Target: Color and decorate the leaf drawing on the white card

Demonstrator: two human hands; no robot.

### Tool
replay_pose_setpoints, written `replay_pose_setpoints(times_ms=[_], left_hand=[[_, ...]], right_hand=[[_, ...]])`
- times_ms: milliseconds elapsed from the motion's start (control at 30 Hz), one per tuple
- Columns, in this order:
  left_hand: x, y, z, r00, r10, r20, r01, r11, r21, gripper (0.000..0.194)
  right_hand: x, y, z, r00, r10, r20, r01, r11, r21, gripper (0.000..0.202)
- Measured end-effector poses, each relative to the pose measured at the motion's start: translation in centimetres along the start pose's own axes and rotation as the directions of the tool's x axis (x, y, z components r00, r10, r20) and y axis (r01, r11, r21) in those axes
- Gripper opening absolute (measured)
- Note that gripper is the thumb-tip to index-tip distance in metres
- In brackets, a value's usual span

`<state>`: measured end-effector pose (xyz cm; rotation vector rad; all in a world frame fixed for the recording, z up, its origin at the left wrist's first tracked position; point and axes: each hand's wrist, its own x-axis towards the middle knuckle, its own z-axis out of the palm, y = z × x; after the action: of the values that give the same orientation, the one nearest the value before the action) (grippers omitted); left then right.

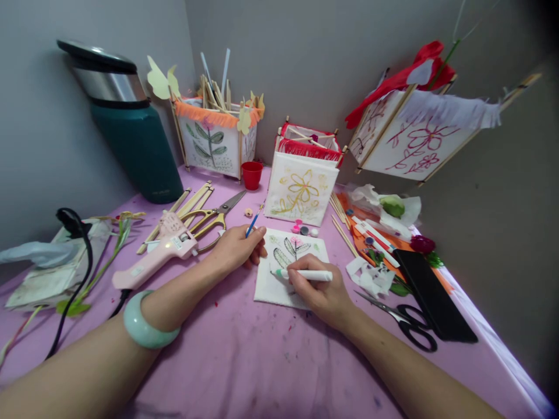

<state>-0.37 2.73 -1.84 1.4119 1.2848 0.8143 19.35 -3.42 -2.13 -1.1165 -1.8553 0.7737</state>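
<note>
My right hand (322, 291) grips a white marker pen (317, 275) with a green end, its tip touching the left part of a white square panel (266, 288). A flower with a pink bloom and dark-outlined leaves is drawn on that panel. At the panel's upper left edge, my left hand (238, 249) is closed around a thin blue paintbrush (252, 224), which points up and away. Small paint pots (304, 231) in pink, black and white stand just behind the panel. My right hand covers part of the drawing's stem.
A pink glue gun (157, 262), gold-handled scissors (218, 215) and wooden sticks lie left. Black-handled scissors (404, 320) and a black phone (432, 297) lie right. Behind are a teal bottle (135, 148), a red cup (252, 176) and decorated lanterns (213, 142).
</note>
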Motion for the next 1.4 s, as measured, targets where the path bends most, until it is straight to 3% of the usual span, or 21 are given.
replay_pose_setpoints(times_ms=[300,967,1400], left_hand=[[-0.07,0.26,0.04,1.0,-0.01,-0.01,0.01,1.0,0.004,0.036],[0.01,0.05,0.0,1.0,-0.005,0.003,0.005,1.0,0.025,0.036],[-0.02,0.4,0.11,1.0,-0.014,-0.002,0.014,1.0,0.018,0.032]], right_hand=[[0.05,-0.08,0.01,0.996,0.03,-0.089,-0.029,1.0,0.012,0.009],[0.16,0.13,0.19,1.0,0.025,0.003,-0.025,0.999,-0.035,0.011],[0.43,0.15,0.36,0.997,0.042,-0.068,-0.045,0.998,-0.043,0.01]])
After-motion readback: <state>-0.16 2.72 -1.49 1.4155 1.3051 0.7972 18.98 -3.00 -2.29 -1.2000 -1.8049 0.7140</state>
